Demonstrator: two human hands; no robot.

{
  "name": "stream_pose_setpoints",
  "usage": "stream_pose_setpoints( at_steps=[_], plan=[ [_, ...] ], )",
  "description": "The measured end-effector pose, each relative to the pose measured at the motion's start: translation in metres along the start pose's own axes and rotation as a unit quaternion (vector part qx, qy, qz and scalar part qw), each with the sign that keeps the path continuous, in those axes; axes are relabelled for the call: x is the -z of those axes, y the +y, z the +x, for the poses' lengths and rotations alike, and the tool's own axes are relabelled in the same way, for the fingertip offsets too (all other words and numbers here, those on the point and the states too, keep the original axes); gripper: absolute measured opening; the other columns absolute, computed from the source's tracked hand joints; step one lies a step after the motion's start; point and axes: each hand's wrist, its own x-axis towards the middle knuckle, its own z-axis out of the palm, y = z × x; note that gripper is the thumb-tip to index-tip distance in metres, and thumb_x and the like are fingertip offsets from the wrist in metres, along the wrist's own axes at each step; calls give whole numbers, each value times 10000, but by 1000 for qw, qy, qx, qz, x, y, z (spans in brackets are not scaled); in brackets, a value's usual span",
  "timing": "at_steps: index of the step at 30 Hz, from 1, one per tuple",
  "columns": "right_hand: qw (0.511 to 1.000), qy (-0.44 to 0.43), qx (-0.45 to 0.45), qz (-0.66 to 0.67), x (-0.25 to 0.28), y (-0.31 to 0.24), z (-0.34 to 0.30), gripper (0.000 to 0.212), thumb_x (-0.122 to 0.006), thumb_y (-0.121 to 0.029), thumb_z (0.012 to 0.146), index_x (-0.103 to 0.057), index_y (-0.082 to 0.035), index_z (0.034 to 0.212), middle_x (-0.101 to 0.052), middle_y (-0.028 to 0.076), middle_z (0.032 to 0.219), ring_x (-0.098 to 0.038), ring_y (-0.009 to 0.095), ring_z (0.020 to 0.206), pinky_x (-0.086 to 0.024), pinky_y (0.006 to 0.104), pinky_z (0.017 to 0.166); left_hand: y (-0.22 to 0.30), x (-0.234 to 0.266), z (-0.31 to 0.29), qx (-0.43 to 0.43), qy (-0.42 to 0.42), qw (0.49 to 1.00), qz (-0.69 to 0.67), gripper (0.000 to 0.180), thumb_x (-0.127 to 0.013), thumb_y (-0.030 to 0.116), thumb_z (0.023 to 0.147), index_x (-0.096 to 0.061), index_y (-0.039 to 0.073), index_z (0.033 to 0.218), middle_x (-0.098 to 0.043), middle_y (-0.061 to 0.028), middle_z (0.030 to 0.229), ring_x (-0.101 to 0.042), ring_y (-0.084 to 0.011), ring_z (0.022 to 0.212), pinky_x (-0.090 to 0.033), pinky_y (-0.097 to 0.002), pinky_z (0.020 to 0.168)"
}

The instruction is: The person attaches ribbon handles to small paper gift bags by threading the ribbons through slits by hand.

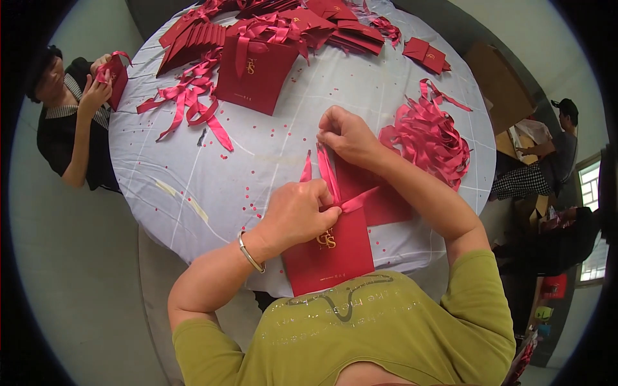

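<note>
A red paper gift bag [348,251] with gold lettering lies flat on the table in front of me, close against my body. My left hand [297,215] is closed at the bag's upper edge, thumb and forefinger pinching pink ribbon there. From that spot a pink ribbon [327,172] runs away from me up to my right hand [347,136], whose fingertips are pinched together at its end. A second ribbon end [306,168] sticks up beside my left hand. Under my right forearm lies another red bag [391,209], partly covered.
Loose pink ribbon is heaped [432,141] at the right. Stacked red bags [193,42] and more ribbons fill the far side. Small red dots are scattered over the pale tablecloth [193,167]. A co-worker [74,122] at the left handles a red bag; others are at the right.
</note>
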Motion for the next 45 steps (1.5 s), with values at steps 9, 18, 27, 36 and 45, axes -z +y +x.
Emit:
stream_pose_setpoints(
  at_steps=[9,18,27,36,45],
  plan=[
    [1000,-4,2,-13,-5,4,4,136,-671,-39,869,-554,-3,927,-627,33,794,-600,85,743,-504,249,682,-1,3,1,14,-11,1000,17,249,-777,221,722,-612,36,697,-651,-109,623,-653,-258,570,-491,-366,536],
    [1000,9,-6,19,-5,11,2,110,-672,-28,867,-578,3,915,-658,42,824,-635,92,776,-520,240,703,2,5,2,44,-47,998,18,228,-732,265,743,-653,53,725,-671,-131,680,-667,-331,666,-522,-428,627],
    [1000,29,-4,12,-4,5,-2,114,-687,-57,866,-603,2,915,-660,35,819,-618,86,761,-513,238,704,2,3,5,43,-48,998,3,222,-745,248,725,-645,51,696,-669,-121,670,-664,-321,648,-519,-424,616],
    [983,-94,108,-116,46,-24,-59,374,-817,-341,734,-684,-17,865,-642,112,880,-621,234,838,-504,344,746,-5,3,6,68,-45,997,9,241,-774,222,724,-640,24,698,-652,-88,600,-633,-175,529,-480,-320,515],
    [978,-203,-20,-48,92,-85,-106,158,-743,-139,823,-645,-22,861,-658,47,821,-632,158,789,-487,298,694,-4,1,5,82,-50,995,23,235,-758,213,738,-634,17,700,-648,-90,599,-624,-176,528,-475,-316,519]
  ],
)
